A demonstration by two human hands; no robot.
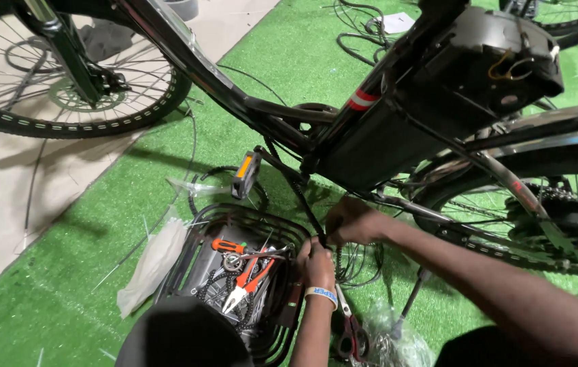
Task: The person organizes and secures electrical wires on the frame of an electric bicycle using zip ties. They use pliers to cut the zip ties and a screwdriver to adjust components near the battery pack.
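Observation:
A black bicycle stands over green turf, its frame (221, 88) crossing the view. A black chain (296, 190) hangs down from the crank area beside the pedal (245, 173) with an orange reflector. My left hand (316, 264), with a white and blue wristband, is closed on the lower end of the chain. My right hand (353, 223) pinches the same chain just above and to the right. The two hands almost touch, and the spot between the fingers is hidden.
A black wire basket (194, 238) below the hands holds an orange-handled screwdriver (228, 245), orange pliers (248, 285) and cables. Scissors (351, 333) lie by my left wrist. A plastic bag (153, 261), the kickstand (408, 306), front wheel (64, 115) and rear wheel (479, 238) surround me.

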